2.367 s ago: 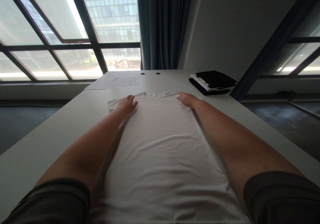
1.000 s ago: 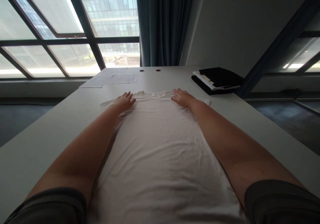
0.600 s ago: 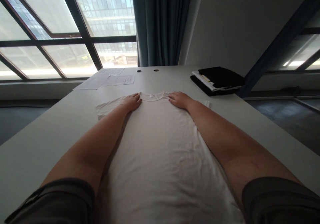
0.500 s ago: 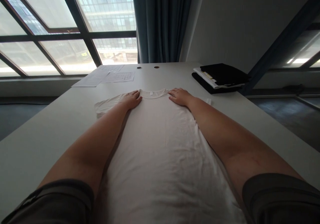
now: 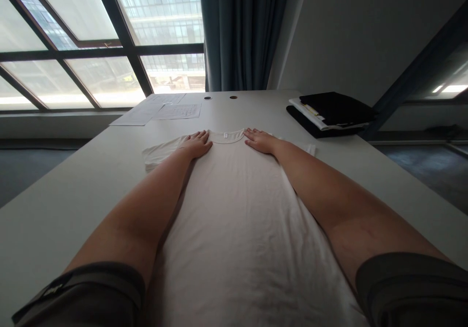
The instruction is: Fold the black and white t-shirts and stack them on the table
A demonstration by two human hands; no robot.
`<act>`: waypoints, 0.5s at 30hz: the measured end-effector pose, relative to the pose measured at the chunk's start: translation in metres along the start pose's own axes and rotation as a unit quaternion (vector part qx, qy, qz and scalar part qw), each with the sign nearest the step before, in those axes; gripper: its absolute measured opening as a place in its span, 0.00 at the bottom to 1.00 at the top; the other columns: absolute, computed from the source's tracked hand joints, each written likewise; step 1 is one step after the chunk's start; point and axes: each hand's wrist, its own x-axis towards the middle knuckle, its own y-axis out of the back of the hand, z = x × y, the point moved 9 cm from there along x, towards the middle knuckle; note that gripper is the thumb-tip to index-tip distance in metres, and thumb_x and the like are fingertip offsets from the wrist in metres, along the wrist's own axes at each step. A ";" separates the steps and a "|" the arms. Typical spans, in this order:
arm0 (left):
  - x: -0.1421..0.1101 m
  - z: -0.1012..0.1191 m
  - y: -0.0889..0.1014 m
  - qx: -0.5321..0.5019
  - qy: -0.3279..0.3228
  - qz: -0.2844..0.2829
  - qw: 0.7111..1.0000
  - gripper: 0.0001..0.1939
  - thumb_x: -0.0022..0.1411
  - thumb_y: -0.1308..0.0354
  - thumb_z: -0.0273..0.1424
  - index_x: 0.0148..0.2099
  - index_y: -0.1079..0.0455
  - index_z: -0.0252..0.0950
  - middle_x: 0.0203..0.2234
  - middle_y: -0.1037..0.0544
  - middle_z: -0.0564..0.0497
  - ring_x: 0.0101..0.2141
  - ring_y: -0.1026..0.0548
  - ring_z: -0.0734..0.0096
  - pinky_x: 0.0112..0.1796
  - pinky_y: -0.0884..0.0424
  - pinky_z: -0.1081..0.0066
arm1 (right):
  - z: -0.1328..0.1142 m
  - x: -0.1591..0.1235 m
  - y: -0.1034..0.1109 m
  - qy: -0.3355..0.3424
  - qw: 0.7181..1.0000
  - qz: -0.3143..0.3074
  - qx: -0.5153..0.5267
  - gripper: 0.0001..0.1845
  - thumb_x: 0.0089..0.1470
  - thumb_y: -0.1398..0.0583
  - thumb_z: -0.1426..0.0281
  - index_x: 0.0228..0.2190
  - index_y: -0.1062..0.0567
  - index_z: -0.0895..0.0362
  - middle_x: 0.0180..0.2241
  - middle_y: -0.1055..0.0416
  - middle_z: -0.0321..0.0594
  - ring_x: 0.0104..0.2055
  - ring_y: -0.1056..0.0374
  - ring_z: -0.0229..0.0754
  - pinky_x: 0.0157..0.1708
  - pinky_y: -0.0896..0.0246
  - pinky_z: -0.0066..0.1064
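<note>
A white T-shirt [image 5: 234, 210] lies spread on the white table [image 5: 91, 190], its neckline at the far end and its body reaching toward me. My left hand [image 5: 198, 144] rests flat on the shirt's left shoulder, beside the collar, fingers stretched out. On the other side of the neckline, my right hand [image 5: 260, 140] lies flat on the right shoulder with its fingers extended. Each sleeve shows partly beyond my forearms. Soft wrinkles run across the shirt's lower right part.
Printed papers [image 5: 177, 111] lie at the table's far left. A stack of black folded items with white sheets between them, its top piece black [image 5: 334, 107], sits at the far right. Two round cable holes are near the far edge, before a blue curtain [image 5: 237, 34] and windows.
The view has shifted slightly, so the scene sits a little further right. My right hand has moved slightly closer to the collar; the cloth near it looks smoother.
</note>
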 end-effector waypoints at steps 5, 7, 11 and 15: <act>-0.001 -0.003 0.002 -0.005 0.022 0.003 1.000 0.40 0.74 0.64 0.53 0.81 0.59 0.42 0.78 0.57 0.48 0.76 0.57 0.50 0.71 0.56 0.42 | 0.001 0.000 -0.003 -0.019 1.000 -0.013 -0.012 0.41 0.71 0.57 0.50 0.76 0.52 0.55 0.77 0.62 0.46 0.78 0.61 0.55 0.75 0.63 0.53; -0.002 -0.004 0.003 -0.003 0.034 0.003 0.999 0.40 0.73 0.64 0.54 0.81 0.59 0.43 0.78 0.58 0.48 0.76 0.57 0.48 0.70 0.56 0.40 | 0.003 -0.001 -0.002 -0.032 0.999 -0.010 -0.013 0.42 0.70 0.57 0.49 0.76 0.52 0.55 0.77 0.61 0.47 0.78 0.61 0.56 0.74 0.64 0.55; -0.006 -0.004 0.006 0.006 0.046 0.006 0.999 0.41 0.74 0.65 0.55 0.80 0.57 0.43 0.78 0.57 0.46 0.76 0.56 0.48 0.70 0.56 0.39 | 0.007 -0.005 0.002 -0.063 0.998 -0.003 -0.019 0.43 0.70 0.57 0.48 0.76 0.51 0.56 0.77 0.60 0.48 0.78 0.62 0.57 0.74 0.67 0.59; -0.013 0.001 0.013 0.045 0.033 0.036 0.998 0.38 0.76 0.65 0.51 0.78 0.49 0.36 0.77 0.53 0.41 0.75 0.55 0.46 0.70 0.56 0.42 | 0.007 -0.011 0.007 -0.059 0.997 0.019 -0.033 0.44 0.69 0.56 0.48 0.75 0.47 0.60 0.76 0.56 0.50 0.78 0.61 0.58 0.75 0.69 0.56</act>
